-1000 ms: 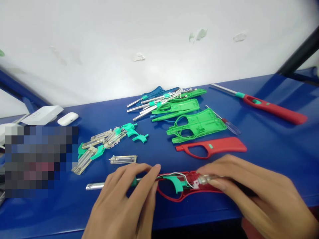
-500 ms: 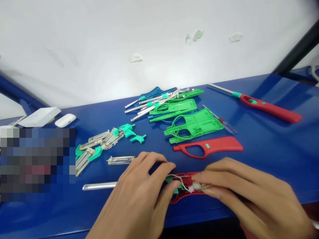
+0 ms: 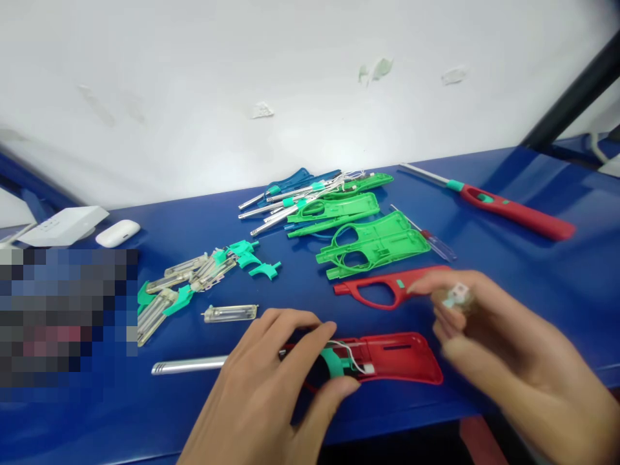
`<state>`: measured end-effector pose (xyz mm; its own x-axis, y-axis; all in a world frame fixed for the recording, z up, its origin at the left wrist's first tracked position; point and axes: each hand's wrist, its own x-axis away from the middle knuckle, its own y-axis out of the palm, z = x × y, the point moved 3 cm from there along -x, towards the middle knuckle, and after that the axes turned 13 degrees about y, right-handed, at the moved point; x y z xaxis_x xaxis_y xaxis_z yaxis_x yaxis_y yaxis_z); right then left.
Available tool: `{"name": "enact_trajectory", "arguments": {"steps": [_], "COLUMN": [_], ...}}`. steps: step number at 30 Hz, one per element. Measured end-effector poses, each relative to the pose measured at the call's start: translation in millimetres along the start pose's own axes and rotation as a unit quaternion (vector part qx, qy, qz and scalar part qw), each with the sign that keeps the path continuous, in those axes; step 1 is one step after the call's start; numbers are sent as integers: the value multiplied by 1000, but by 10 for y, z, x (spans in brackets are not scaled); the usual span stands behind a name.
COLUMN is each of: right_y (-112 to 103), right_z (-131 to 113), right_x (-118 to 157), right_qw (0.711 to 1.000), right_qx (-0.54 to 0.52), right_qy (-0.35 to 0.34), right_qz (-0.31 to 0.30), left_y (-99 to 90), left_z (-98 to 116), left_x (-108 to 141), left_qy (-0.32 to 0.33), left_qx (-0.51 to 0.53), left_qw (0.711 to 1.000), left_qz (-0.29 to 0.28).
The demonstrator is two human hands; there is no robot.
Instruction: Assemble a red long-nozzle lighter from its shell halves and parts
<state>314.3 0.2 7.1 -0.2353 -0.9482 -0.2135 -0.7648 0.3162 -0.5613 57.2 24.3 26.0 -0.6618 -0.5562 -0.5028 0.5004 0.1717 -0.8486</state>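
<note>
My left hand [image 3: 271,374] grips the front part of an opened red lighter shell [image 3: 407,361], its fingers closed around the trigger area. From the shell's left end sticks out a silver metal tube [image 3: 188,365]. Inside lie a green trigger [image 3: 334,363] and a white wire [image 3: 349,355] with a small white connector; the shell's handle cavity is bare. My right hand [image 3: 504,355] is raised to the right, pinching a small clear lighter part [image 3: 459,297] with a whitish tip, mostly hidden by the fingers. Behind it lies the other red shell half [image 3: 372,294], partly covered by the fingertips.
Clear fuel tanks [image 3: 155,316] and green triggers [image 3: 247,252] are piled at left, with one tank [image 3: 231,314] apart. Green shells [image 3: 378,242], metal tubes [image 3: 276,223], a screwdriver [image 3: 438,245] and a whole red lighter [image 3: 518,210] lie farther back. A white case [image 3: 119,233] sits left.
My right hand has lifted the clear part out of the red shell and moved up and right, uncovering the shell's handle. My left hand stays on the shell.
</note>
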Motion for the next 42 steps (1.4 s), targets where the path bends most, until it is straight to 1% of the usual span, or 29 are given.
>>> {"name": "enact_trajectory", "arguments": {"steps": [3,5,8,10,11,14,17,19,21,24,28,32,37,40,42], "right_y": [55,67,78,93,102,147,200,217,217,194,171,189,170,157,155], "right_z": [-104,-164,-242,-312,-363,-533,-638,-633,-582,-487,-451,-547,-672,-643,-588], "right_x": [-23,-34,-66,-115,-144,-221,-206,-153,-87,-17,-22,-119,-258,-273,-256], "right_qw": [990,971,921,891,880,862,850,838,817,793,792,797,812,826,849], "right_qx": [63,119,198,221,220,242,254,275,303,318,310,322,280,270,257], "right_qy": [-108,-192,-312,-365,-388,-419,-436,-450,-472,-501,-504,-492,-490,-473,-439], "right_qz": [-61,-78,-120,-155,-163,-148,-149,-142,-133,-139,-149,-142,-150,-146,-139], "left_y": [36,58,68,69,68,73,88,93,85,70,64,70,90,108,113], "left_z": [13,20,27,33,34,31,21,14,8,14,40,45,30,32,35], "left_x": [16,11,5,9,14,33,39,34,26,23,47,66,48,50,61], "left_qy": [0,0,1,0,-1,-9,-9,-10,-13,-17,-18,-19,-29,-28,-28], "left_qx": [33,49,60,68,74,90,92,90,90,92,94,90,90,98,89], "left_qw": [999,998,997,996,995,993,994,994,994,994,993,994,994,993,994], "left_qz": [29,42,55,57,62,72,65,55,56,60,61,59,62,57,58]}}
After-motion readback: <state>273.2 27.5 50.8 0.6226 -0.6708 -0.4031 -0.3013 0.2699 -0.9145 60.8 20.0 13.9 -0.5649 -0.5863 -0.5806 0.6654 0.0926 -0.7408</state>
